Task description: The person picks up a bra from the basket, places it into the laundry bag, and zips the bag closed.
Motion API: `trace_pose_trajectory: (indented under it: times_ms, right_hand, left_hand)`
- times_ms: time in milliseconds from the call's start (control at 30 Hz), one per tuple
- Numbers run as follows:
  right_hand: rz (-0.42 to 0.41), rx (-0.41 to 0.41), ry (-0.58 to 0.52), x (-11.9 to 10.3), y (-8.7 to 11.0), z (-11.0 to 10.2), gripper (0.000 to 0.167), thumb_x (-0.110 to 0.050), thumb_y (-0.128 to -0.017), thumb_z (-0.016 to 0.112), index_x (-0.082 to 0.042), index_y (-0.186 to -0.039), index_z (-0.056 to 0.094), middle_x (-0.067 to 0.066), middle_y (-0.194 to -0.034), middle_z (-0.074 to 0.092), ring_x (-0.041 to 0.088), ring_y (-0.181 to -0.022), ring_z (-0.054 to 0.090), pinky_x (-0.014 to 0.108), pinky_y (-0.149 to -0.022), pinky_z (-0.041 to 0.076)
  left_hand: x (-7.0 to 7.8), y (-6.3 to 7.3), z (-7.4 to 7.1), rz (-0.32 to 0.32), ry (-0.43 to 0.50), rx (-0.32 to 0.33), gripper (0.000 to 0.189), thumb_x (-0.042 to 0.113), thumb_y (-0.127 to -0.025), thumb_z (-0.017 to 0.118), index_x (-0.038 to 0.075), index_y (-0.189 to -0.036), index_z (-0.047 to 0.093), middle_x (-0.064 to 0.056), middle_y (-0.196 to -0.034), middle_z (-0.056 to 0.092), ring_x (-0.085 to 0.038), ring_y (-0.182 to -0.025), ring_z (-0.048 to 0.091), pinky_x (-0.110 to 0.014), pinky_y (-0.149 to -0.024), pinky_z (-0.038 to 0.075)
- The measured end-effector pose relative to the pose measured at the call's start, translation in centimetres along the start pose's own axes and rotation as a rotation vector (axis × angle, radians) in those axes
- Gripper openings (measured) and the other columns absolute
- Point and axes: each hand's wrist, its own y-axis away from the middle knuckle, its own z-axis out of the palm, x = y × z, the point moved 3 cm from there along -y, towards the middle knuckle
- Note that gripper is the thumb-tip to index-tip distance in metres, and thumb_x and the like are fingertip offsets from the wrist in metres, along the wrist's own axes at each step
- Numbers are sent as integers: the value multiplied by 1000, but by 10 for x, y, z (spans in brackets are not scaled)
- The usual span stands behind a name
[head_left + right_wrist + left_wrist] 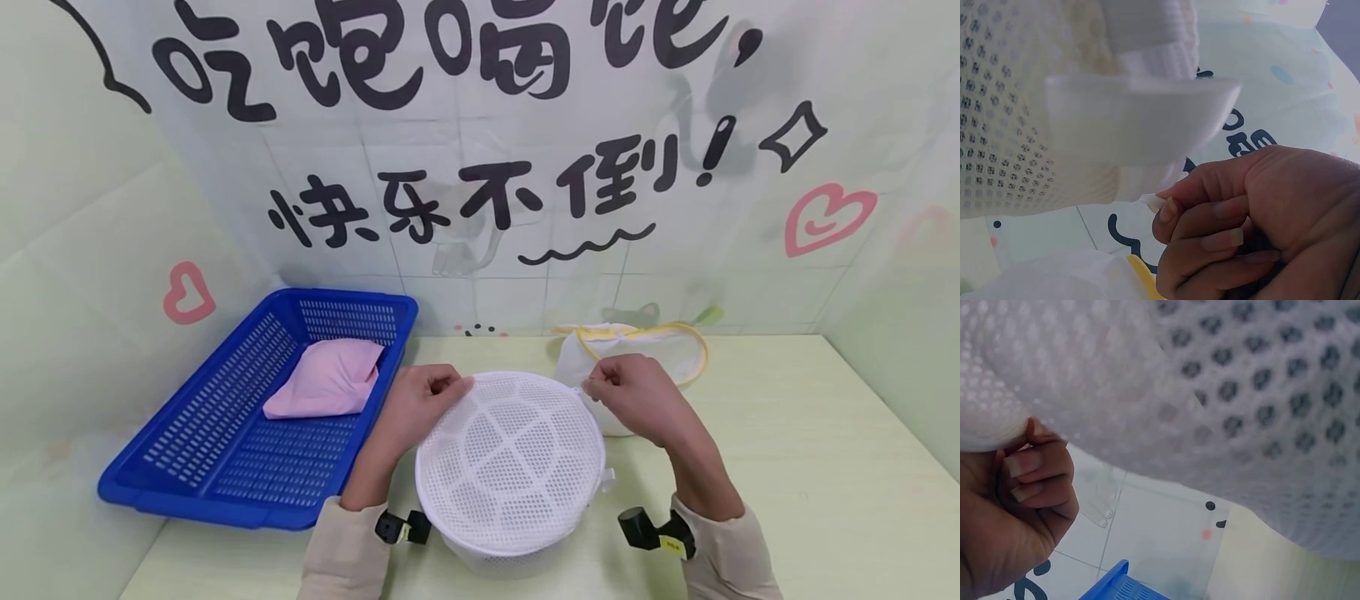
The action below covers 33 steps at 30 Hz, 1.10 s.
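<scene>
A round white mesh laundry bag [510,475] stands on the table before me, its flat mesh lid tilted toward the head camera. At the far left of its rim, my left hand [420,408] pinches the edge between thumb and curled fingers; in the left wrist view the bag's mesh [1260,394] fills the upper part. My right hand [637,396] is at the far right of the rim. Between its thumb and forefinger, the right wrist view shows a small white zipper pull [1152,201]. A white tab [607,477] sticks out from the bag's right side.
To the left lies a blue perforated basket [262,508] with a folded pink cloth item [330,379] inside. Behind my right hand rests a white bag with yellow trim [678,346], partly hidden. A printed sheet [450,142] covers the wall behind the table [825,467].
</scene>
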Motion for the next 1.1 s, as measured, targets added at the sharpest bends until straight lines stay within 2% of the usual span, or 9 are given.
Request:
trace_pose_trajectory:
  times_ms: [133, 367, 900, 1100]
  right_hand:
    - [13, 0, -7, 1, 0, 0, 25, -9, -86, 57, -11, -62, 53, -4, -57, 39, 13, -52, 33, 29, -51, 31]
    - [35, 1, -15, 2, 0, -2, 23, -10, -86, 56, -10, -63, 57, -2, -59, 46, 14, -52, 36, 30, -52, 33]
    - [52, 4, -17, 2, 1, -3, 22, -9, -84, 53, -10, -62, 56, -3, -55, 40, 15, -51, 34, 30, -51, 32]
    - [69, 3, -27, 4, 2, -3, 23, -9, -84, 53, -9, -61, 54, -3, -54, 36, 14, -50, 33, 30, -51, 31]
  left_hand:
    - [0, 0, 0, -4, -2, 6, 17, 19, -89, 68, 10, -75, 71, 4, -60, 51, -13, -55, 46, -26, -51, 36]
    - [0, 0, -1, -54, 9, 26, 17, 18, -90, 68, 9, -76, 72, 2, -61, 53, -15, -58, 47, -26, -52, 36]
    - [2, -1, 0, -84, 8, 47, 17, 19, -90, 68, 8, -78, 72, 1, -62, 54, -15, -58, 47, -26, -52, 35]
    - [1, 1, 0, -73, 4, 69, 19, 19, -89, 69, 8, -74, 71, 2, -60, 53, -15, -56, 47, -26, -50, 34]
